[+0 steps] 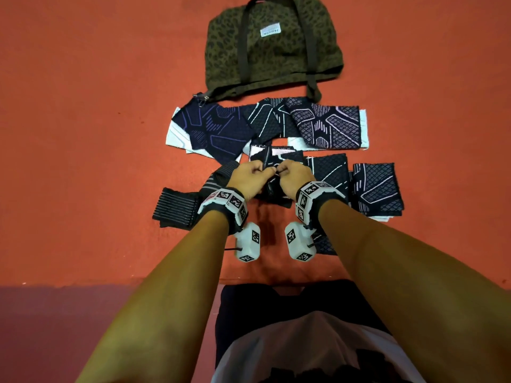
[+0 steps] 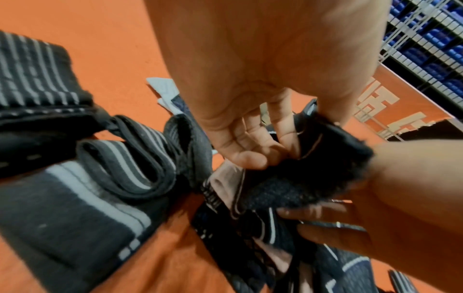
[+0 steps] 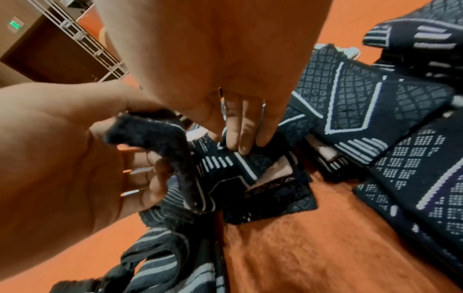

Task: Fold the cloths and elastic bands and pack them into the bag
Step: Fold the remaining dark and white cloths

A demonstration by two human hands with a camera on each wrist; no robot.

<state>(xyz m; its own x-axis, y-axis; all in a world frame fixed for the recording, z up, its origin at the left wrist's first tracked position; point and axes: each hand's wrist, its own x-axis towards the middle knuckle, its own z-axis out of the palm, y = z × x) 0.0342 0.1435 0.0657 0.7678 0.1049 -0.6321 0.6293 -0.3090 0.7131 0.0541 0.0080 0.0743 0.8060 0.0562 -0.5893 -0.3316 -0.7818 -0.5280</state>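
Note:
Both hands meet over the middle of the orange mat (image 1: 83, 134) on one dark patterned cloth (image 1: 279, 154). My left hand (image 1: 249, 175) pinches its fuzzy raised edge (image 2: 313, 168) between thumb and curled fingers. My right hand (image 1: 293, 175) pinches the same cloth (image 3: 250, 178) beside it, fingertips (image 3: 241, 144) down on the fabric. Two folded cloths (image 1: 329, 168) (image 1: 377, 189) lie to the right. Unfolded cloths (image 1: 215, 128) (image 1: 326, 123) lie in a row farther off. A folded striped elastic band (image 1: 174, 208) lies on the left, a loose one (image 1: 218, 175) by my left wrist. The olive leopard-print bag (image 1: 271, 42) lies at the far end.
The mat's near edge (image 1: 110, 284) meets darker floor by my lap (image 1: 290, 341). Bare mat stretches left and right of the cloths. A wire shelf rack (image 2: 426, 39) shows behind in the left wrist view.

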